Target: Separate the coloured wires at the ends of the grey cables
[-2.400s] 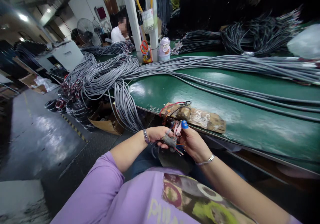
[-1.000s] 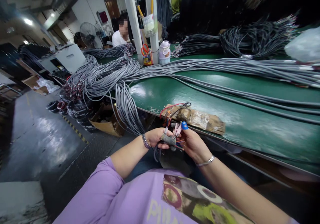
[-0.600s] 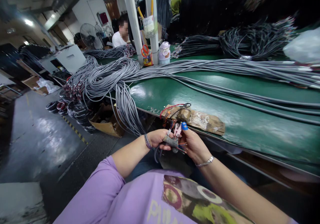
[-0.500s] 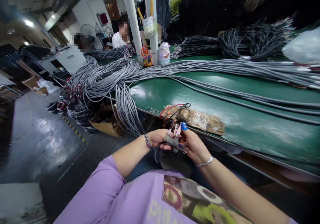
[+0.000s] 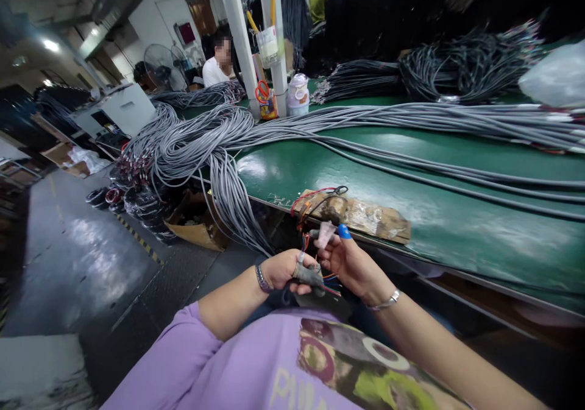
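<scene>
As left hand (image 5: pixel 280 270) clasps rough grey cylinder (image 5: pixel 307 275), right hand (image 5: pixel 353 265) pinching flared pink piece (image 5: pixel 326 234); thin wires (image 5: pixel 331 289) between

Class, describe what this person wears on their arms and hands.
The left arm has a light purple sleeve ending near the elbow. Above the left hand sits a silvery linked wristband. Above the right hand is a smooth silvery bracelet; its thumb wears a bright blue cover.

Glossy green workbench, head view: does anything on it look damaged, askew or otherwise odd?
The rough brown wooden board at the near edge looks worn, its surface blotched with whitish patches. Further left, a thick bundle of grey cables droops over the edge, untidy but perhaps deliberate.
</scene>
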Demonstrator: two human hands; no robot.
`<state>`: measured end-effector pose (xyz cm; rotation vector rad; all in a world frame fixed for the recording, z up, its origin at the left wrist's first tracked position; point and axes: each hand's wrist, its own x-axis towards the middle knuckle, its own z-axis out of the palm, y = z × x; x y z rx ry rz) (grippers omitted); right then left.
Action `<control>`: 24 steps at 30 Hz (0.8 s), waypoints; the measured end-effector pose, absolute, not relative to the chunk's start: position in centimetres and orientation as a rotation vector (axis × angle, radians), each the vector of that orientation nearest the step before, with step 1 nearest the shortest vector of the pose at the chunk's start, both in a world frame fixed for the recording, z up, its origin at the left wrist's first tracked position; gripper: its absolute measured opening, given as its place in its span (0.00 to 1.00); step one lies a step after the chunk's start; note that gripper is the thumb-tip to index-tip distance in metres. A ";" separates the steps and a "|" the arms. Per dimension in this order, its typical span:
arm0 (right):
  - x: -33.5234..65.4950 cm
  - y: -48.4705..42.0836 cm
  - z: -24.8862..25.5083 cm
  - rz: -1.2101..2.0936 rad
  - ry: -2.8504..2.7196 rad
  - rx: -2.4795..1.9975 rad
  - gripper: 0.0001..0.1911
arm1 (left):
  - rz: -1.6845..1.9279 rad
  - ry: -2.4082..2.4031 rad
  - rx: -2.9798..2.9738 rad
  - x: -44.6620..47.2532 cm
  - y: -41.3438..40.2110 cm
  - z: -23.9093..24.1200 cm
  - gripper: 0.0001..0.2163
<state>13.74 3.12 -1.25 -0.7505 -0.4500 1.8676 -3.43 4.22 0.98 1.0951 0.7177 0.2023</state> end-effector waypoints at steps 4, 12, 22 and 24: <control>13.7 2.7 -0.7 1.837 -0.538 -0.757 0.14 | 0.523 0.845 0.966 -2.9 1.6 1.1 0.20; 13.4 3.2 -0.6 1.773 -0.560 -0.829 0.21 | 0.713 0.882 0.905 -1.7 1.1 1.0 0.19; 13.3 4.2 -1.3 1.851 -0.486 -0.792 0.19 | 0.670 0.832 0.922 -0.7 2.0 1.7 0.19; 13.1 4.3 -1.5 1.847 -0.456 -0.775 0.19 | 0.663 0.840 0.913 -0.5 2.1 1.5 0.19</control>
